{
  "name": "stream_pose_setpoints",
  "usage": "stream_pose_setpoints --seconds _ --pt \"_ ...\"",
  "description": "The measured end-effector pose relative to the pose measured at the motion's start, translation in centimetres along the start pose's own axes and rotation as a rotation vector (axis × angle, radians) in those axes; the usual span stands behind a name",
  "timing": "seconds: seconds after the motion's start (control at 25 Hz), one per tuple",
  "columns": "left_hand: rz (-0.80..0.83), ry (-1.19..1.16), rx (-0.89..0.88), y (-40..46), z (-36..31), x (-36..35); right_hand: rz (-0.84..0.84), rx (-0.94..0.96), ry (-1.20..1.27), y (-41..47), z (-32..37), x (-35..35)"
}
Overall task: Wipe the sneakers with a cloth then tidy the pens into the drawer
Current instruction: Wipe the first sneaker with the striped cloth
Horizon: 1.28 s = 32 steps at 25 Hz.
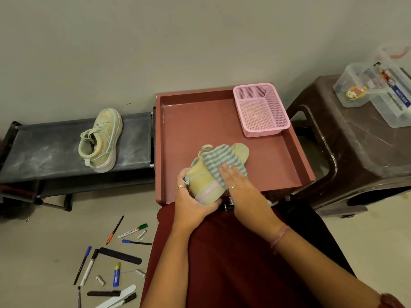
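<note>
On the shelf's right half, the second sneaker [100,141] lies untouched; it looks light, so take it by the heel. Pens [106,261] lie scattered on the floor below, thin and prone to roll, so pinch them mid-barrel. Your left hand [193,201] curls round the heel of the sneaker [206,181] over the drawer's [278,161] front edge. Your right hand [231,176], fingers straight, presses the soft cloth [222,158] flat on its upper. The basket [260,110] sits in the drawer's back right corner.
</note>
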<state>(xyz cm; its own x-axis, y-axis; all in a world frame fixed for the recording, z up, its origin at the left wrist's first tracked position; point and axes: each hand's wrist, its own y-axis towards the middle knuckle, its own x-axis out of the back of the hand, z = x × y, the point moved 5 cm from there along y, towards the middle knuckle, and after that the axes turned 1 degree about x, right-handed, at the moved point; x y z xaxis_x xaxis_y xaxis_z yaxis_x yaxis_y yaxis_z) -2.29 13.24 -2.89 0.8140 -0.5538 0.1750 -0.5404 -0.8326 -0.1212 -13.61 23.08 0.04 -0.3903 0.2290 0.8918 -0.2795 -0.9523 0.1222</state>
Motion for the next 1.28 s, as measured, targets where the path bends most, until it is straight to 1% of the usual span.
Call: stream_pose_setpoints --seconds 0.04,0.08,0.12,0.2,0.28,0.32,0.36,0.48,0.52,0.6,0.64,0.72,0.8,0.88,0.92,1.0,1.08,1.16,1.24,1.28 --pt "0.003 0.010 -0.006 -0.1 -0.1 -0.1 -0.023 -0.015 -0.124 0.9 -1.4 0.4" --pt "0.011 0.020 -0.017 -0.2 -0.2 -0.2 0.003 -0.077 -0.172 2.3 -3.8 0.4" --pt "0.021 0.036 -0.040 -0.3 -0.4 -0.4 0.050 -0.154 -0.166 3.8 -5.9 0.6" --pt "0.035 0.081 -0.084 -0.4 -0.6 -0.7 0.168 -0.280 -0.075 6.2 -9.7 0.8" --pt "0.031 0.096 -0.094 -0.3 -0.4 -0.6 0.194 -0.364 -0.030 7.2 -10.1 0.4" --pt "0.031 0.096 -0.099 -0.1 -0.3 -0.5 0.198 -0.389 -0.044 7.2 -9.2 0.1" --pt "0.038 0.103 -0.104 0.0 -0.2 -0.5 0.201 -0.388 -0.042 6.9 -7.6 0.1" --pt "0.042 0.110 -0.082 0.3 0.3 -0.4 0.169 -0.284 0.077 5.7 -1.8 1.1" --pt "0.028 0.093 -0.062 0.4 0.5 -0.3 0.181 -0.224 0.102 5.4 0.0 1.6" --pt "0.003 0.080 -0.038 0.4 0.8 0.0 0.155 -0.103 0.053 4.5 2.0 1.9" --pt "-0.001 0.081 -0.034 0.5 0.8 0.0 0.107 -0.088 0.014 4.2 1.6 2.0" --pt "0.004 0.082 -0.046 0.4 0.7 -0.2 0.071 -0.069 -0.097 4.9 -2.3 1.1" --pt "0.026 0.098 -0.076 0.1 0.3 -0.5 0.144 -0.156 -0.169 6.5 -7.4 0.9" --pt "0.038 0.106 -0.091 0.1 0.2 -0.6 0.195 -0.269 -0.134 7.2 -9.6 1.0" --pt "0.039 0.104 -0.092 0.1 0.2 -0.6 0.192 -0.301 -0.137 7.0 -9.1 0.9" --pt "0.041 0.106 -0.097 0.1 0.2 -0.4 0.143 -0.339 -0.133 5.5 -5.9 0.4" --pt "0.038 0.102 -0.078 0.2 0.4 -0.3 0.116 -0.277 -0.035 4.0 -1.8 0.8" --pt "0.027 0.065 -0.030 0.3 0.7 -0.1 0.163 -0.228 0.061 3.1 1.4 1.3" --pt "0.015 0.047 -0.001 0.5 1.1 0.1 0.174 -0.161 0.091 2.6 2.3 1.4" --pt "0.015 0.043 0.001 0.6 1.1 0.1 0.169 -0.127 0.053 2.8 1.7 1.2"
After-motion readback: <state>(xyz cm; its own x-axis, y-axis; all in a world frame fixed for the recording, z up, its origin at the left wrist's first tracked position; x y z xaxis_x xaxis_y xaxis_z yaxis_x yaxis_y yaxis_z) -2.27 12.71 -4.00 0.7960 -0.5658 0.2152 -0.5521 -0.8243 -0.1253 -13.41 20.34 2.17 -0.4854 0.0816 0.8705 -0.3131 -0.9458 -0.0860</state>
